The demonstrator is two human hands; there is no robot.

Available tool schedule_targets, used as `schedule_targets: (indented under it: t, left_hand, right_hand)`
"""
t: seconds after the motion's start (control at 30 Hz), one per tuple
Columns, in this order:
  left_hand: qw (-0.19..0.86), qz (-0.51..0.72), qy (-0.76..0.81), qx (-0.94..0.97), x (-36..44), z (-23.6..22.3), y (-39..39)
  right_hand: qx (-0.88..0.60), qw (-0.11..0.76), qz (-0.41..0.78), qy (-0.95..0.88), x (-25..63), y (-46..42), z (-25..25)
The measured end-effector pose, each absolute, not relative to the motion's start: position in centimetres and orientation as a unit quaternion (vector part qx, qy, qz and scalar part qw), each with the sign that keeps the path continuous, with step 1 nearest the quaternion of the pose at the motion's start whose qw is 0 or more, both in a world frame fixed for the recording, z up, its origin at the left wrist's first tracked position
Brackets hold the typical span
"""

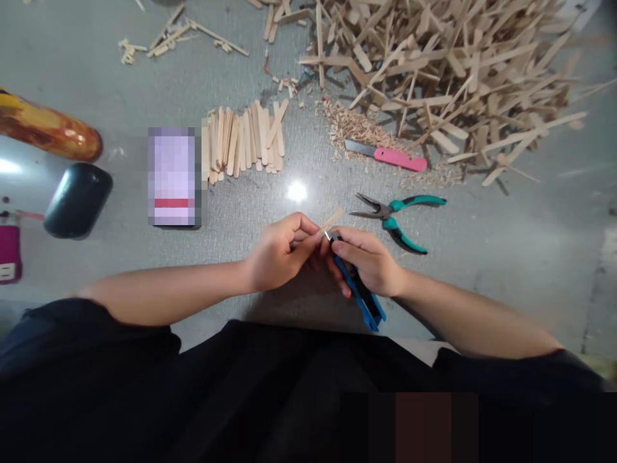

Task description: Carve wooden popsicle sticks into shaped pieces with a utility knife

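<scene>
My left hand (282, 253) pinches a flat wooden craft stick (333, 218) between thumb and fingers. The stick's free end points up and to the right. My right hand (373, 258) is closed around a blue-and-black utility knife (359, 283), its short metal tip close to the stick near my left fingertips. Whether the blade touches the wood I cannot tell. Fingers of both hands nearly meet, and some are hidden below. Just beyond my right hand lie needle-nose pliers (385, 211) with teal handles, their jaws and handles spread.
A large heap of craft sticks (434, 58) covers the far right. Wood shavings (354, 125) lie beside a pink folding knife (400, 159). A row of sticks (243, 141) lies next to a blurred-out phone-like object (173, 173). A dark rounded case (78, 199) stands left.
</scene>
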State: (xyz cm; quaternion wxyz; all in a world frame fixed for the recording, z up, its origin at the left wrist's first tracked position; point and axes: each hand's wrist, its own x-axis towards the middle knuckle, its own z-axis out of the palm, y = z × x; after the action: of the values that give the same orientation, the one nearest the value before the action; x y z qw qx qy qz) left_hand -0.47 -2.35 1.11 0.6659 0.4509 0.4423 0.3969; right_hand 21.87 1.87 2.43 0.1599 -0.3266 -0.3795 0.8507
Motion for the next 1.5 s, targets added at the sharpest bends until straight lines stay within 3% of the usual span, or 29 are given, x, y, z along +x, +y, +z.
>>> schedule_targets:
  t: [0.2, 0.47, 0.7, 1.1, 1.2, 1.33, 1.5]
  left_hand:
    - [0.650, 0.386, 0.455, 0.471, -0.5, 0.8, -2.4]
    - [0.599, 0.375, 0.466, 0.533, -0.6, 0.3, -2.9]
    - [0.653, 0.396, 0.482, 0.430, -0.4, 0.6, -2.8]
    - [0.644, 0.421, 0.474, 0.427, 0.3, 0.5, -3.1]
    - [0.642, 0.435, 0.478, 0.413, 0.4, 0.4, -2.9]
    - [0.634, 0.459, 0.483, 0.392, 0.5, 0.3, -2.7]
    - [0.625, 0.473, 0.499, 0.370, 0.6, 0.4, -2.4]
  right_hand:
    - [-0.324, 0.120, 0.882, -0.322, 21.8, 2.4, 2.5]
    - [-0.310, 0.170, 0.873, -0.337, 21.5, 1.8, 2.2]
    - [-0.308, 0.233, 0.860, -0.333, 20.5, 1.7, 2.0]
    - [-0.297, 0.196, 0.824, -0.441, 20.9, 1.8, 2.3]
    - [-0.332, 0.204, 0.742, -0.545, 21.0, 1.7, 2.9]
    - [-0.378, 0.278, 0.488, -0.736, 21.7, 1.5, 3.9]
    - [-0.420, 0.332, 0.319, -0.782, 22.6, 1.6, 4.3]
